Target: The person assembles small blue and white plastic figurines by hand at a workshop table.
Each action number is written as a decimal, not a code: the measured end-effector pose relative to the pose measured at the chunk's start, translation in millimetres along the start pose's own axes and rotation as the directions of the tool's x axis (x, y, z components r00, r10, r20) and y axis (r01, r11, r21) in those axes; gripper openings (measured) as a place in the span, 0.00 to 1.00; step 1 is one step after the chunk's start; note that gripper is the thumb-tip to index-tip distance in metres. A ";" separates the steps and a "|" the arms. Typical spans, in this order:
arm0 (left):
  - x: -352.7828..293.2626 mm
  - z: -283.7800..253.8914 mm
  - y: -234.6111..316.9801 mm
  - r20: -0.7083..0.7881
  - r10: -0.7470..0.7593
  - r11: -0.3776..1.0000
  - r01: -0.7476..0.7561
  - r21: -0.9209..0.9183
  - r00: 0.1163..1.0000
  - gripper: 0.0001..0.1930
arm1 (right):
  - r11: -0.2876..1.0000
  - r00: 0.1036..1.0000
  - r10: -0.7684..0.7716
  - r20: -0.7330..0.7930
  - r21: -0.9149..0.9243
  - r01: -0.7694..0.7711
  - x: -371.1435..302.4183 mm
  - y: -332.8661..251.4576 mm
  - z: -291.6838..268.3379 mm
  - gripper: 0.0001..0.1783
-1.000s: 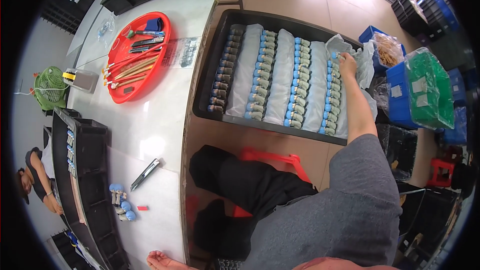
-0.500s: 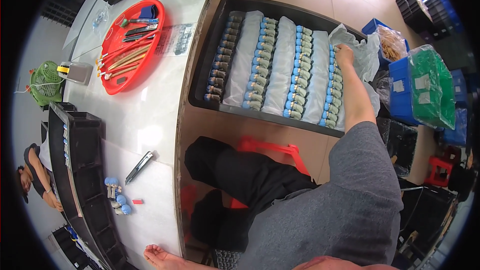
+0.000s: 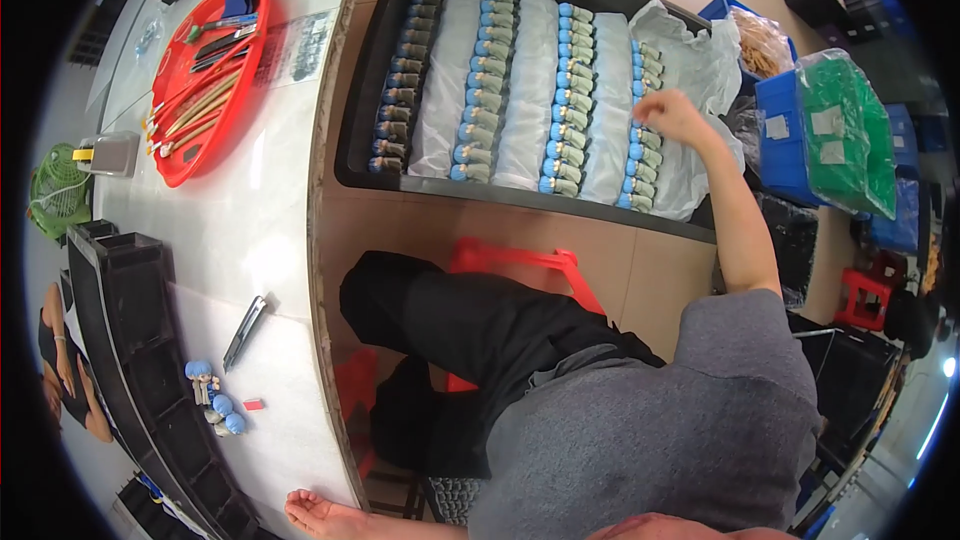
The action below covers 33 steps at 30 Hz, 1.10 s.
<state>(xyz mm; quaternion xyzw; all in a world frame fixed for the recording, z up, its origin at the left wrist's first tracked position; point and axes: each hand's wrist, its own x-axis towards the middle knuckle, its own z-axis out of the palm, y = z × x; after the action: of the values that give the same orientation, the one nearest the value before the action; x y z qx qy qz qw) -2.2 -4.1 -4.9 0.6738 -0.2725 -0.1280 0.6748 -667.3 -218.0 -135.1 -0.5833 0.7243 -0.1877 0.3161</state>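
Note:
Over the rightmost row of small blue-haired figurines in a black crate, my right hand has its fingers bent down and drawn together. Whatever is between the fingertips is hidden. My left hand rests palm up at the table's near edge, fingers loosely curled and apart, holding nothing. Beyond it on the white table, a few figurines lie next to a small red block and a utility knife.
White padding strips separate the crate's rows. A red tray holds brushes and tools. Black bins line the table's far side, where another person sits. Blue bins and a green bag-covered bin stand beyond the crate.
My right hand has moved nearer along the rightmost row, from its far end toward the middle. The whole view has shifted a little. My left hand has stayed put.

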 end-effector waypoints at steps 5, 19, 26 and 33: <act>0.1 -0.8 1.3 0.024 -0.011 1.000 0.011 -0.004 1.000 0.11 | 0.973 0.901 0.214 0.377 0.004 -0.233 -43.4 -15.2 18.3 0.19; 0.8 -0.5 -0.3 -0.010 -0.003 1.000 0.002 -0.029 1.000 0.10 | 0.988 0.992 0.101 -0.078 -0.106 -0.109 -39.4 6.4 30.4 0.15; 1.4 -4.3 -0.8 0.011 -0.006 0.999 0.006 -0.037 1.000 0.10 | 0.995 0.973 0.053 -0.225 -0.076 -0.071 -23.2 17.8 32.2 0.16; 1.8 -5.6 -0.6 0.030 0.002 0.999 -0.001 -0.043 1.000 0.10 | 0.997 0.975 0.040 -0.217 -0.055 -0.053 -15.3 30.0 39.1 0.15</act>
<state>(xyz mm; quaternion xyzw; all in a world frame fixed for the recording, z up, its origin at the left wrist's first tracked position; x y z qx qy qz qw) 2.5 -0.4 -4.8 0.6570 -0.2802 -0.1434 0.6850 -660.8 -192.0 -179.2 -0.5518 0.7730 -0.2204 0.2223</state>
